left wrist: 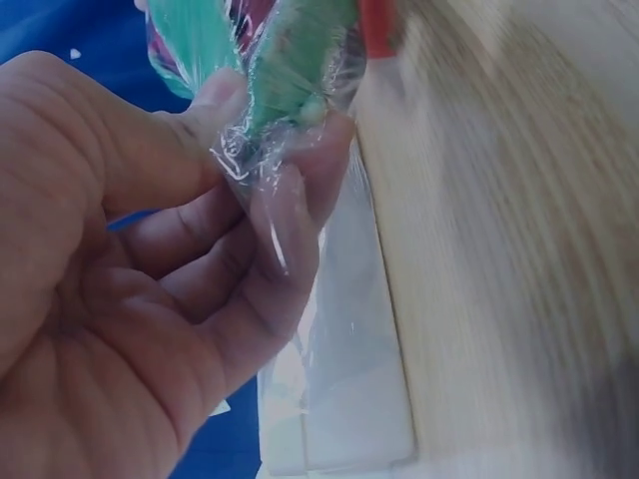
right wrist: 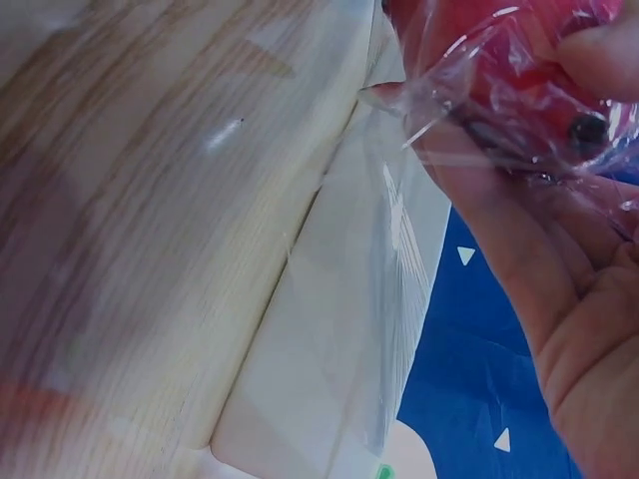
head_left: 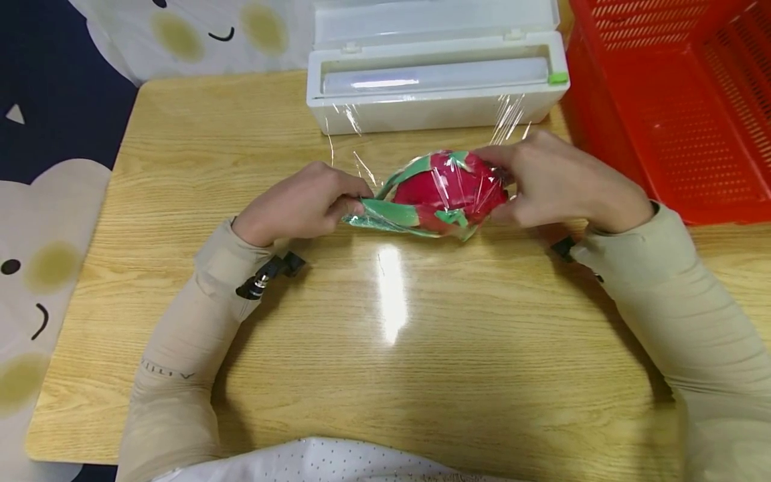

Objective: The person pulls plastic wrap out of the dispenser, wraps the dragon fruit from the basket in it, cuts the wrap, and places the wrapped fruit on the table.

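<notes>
A red dragon fruit [head_left: 442, 191] with green leafy scales is wrapped in clear cling film [head_left: 508, 124], held just above the table. My left hand [head_left: 301, 204] pinches the film at the fruit's green tips; in the left wrist view, thumb and fingers close on the gathered film [left wrist: 265, 165]. At the fruit's other end, my right hand [head_left: 557, 181] grips it, thumb on one side and fingers beneath in the right wrist view. From the fruit, the film stretches back to a white dispenser box [head_left: 434, 115], whose lid is up and whose film roll [head_left: 446, 77] shows inside.
A red plastic basket [head_left: 653, 134] stands at the right, beside the dispenser. The wooden table [head_left: 361, 395] ends on the left, where patterned cloth [head_left: 42, 234] shows beyond the edge.
</notes>
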`<control>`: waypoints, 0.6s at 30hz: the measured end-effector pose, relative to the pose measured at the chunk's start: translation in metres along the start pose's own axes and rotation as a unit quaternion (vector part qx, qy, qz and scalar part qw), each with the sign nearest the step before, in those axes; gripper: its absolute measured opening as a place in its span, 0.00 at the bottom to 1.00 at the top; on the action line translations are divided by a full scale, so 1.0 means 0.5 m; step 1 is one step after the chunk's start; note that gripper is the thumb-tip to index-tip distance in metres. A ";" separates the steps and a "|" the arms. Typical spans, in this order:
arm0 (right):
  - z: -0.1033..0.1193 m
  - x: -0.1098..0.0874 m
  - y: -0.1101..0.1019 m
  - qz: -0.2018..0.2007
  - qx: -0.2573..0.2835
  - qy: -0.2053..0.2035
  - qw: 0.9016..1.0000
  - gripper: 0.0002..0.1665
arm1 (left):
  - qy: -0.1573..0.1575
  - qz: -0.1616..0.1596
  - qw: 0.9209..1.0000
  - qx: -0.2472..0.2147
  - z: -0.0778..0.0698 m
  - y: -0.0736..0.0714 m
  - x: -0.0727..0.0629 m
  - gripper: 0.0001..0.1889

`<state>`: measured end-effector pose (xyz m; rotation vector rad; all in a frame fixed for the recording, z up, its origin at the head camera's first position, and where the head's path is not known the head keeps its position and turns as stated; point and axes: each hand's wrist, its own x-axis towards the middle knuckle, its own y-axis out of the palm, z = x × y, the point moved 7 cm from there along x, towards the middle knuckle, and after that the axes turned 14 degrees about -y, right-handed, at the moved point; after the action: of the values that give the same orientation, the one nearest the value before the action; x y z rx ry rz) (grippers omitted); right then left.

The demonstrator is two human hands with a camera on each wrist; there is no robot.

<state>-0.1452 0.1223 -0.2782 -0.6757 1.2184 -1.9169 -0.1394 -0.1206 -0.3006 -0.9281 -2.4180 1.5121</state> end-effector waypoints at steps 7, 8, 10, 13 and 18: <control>-0.001 0.001 0.004 0.010 -0.011 0.012 1.000 0.40 | 0.000 0.003 1.000 -0.009 0.003 0.003 0.001 0.06; -0.001 0.001 0.005 0.012 -0.012 0.013 1.000 0.40 | 0.000 0.004 1.000 -0.010 0.004 0.003 0.001 0.06; -0.001 0.001 0.005 0.016 -0.015 0.016 1.000 0.40 | -0.001 0.004 1.000 -0.015 0.005 0.003 0.002 0.07; -0.001 0.001 0.008 0.029 -0.011 0.024 0.999 0.41 | -0.002 0.007 1.000 -0.020 0.008 0.003 0.003 0.07; -0.001 0.001 0.010 0.047 0.004 0.037 0.998 0.42 | -0.002 0.018 0.999 -0.033 0.015 0.010 0.008 0.07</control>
<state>-0.1443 0.1208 -0.2828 -0.5371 1.2642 -1.8819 -0.1435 -0.1227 -0.3092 -0.9872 -2.4807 1.4553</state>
